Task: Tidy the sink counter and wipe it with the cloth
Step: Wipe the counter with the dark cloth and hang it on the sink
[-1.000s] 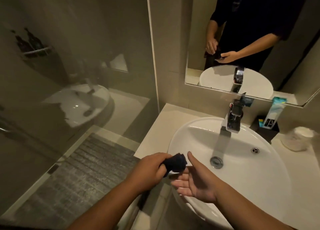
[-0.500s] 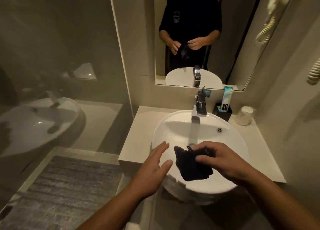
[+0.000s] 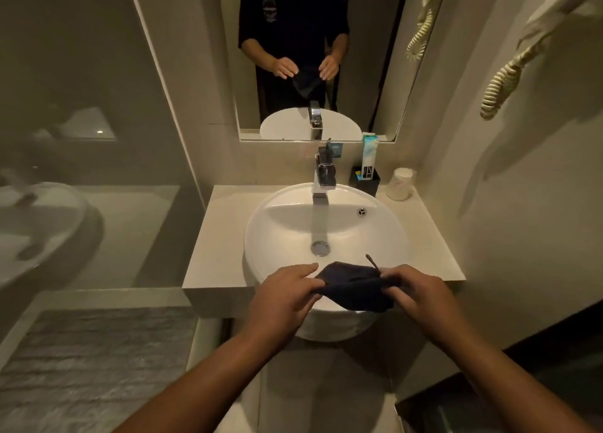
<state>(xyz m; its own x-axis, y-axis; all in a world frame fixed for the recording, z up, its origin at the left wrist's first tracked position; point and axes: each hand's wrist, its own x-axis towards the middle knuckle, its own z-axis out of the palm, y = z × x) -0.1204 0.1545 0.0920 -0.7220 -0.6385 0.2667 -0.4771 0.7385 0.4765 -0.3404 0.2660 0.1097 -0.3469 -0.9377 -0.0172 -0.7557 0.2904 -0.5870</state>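
A dark cloth [image 3: 354, 287] is stretched between my two hands over the front rim of the round white sink [image 3: 280, 236]. My left hand [image 3: 282, 297] pinches its left end and my right hand [image 3: 416, 297] grips its right end, where a short loop sticks up. The beige counter [image 3: 217, 236] surrounds the sink on both sides. At the back right of the counter stand a black holder [image 3: 365, 179] with a white and teal tube [image 3: 369, 156] in it and a pale cup [image 3: 400, 184].
A chrome tap [image 3: 323, 178] rises behind the basin, with a mirror [image 3: 368, 57] above it. A glass shower screen [image 3: 81, 138] closes off the left. A coiled cord [image 3: 499, 86] hangs on the right wall. A grey mat [image 3: 81, 367] lies on the floor at lower left.
The cloth passed from my left hand to my right, then both hands took an end and spread it out. The view swung to face the sink squarely.
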